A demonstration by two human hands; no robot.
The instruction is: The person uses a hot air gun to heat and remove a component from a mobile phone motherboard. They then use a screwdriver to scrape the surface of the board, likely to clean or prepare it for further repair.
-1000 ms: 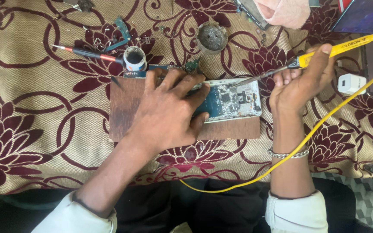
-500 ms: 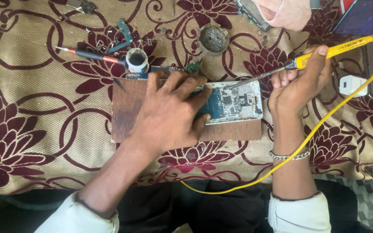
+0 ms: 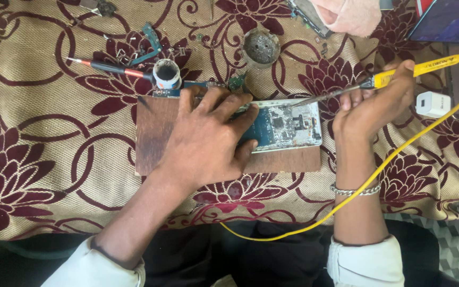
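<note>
— Floral cloth [image 3: 38,133], beige with maroon flowers, covers the whole surface. What lies on it?

— A brown wooden board [image 3: 158,138] in the middle, and on it an opened phone [image 3: 288,126] with its circuit board bared.

— And the hands?

— The left hand [image 3: 208,141] lies flat, fingers spread, pressing down on the left part of the phone and the board. The right hand [image 3: 373,103] is closed around the yellow handle of a soldering iron [image 3: 399,74]; its metal tip slants down to the phone's upper edge. I cannot tell whether the tip touches.

— The cord?

— A yellow cord [image 3: 346,202] runs from the handle's far end, loops down past the right wrist, which wears a metal bracelet [image 3: 354,190], and crosses toward the lap.

— Anything else near?

— Just above the board stands a small round pot [image 3: 167,73], with a red-and-black probe [image 3: 110,67] beside it. A round grey dish [image 3: 261,49] sits further up, a white plug adapter [image 3: 433,103] right of the right hand, and pink cloth [image 3: 349,16] at the top edge.
</note>
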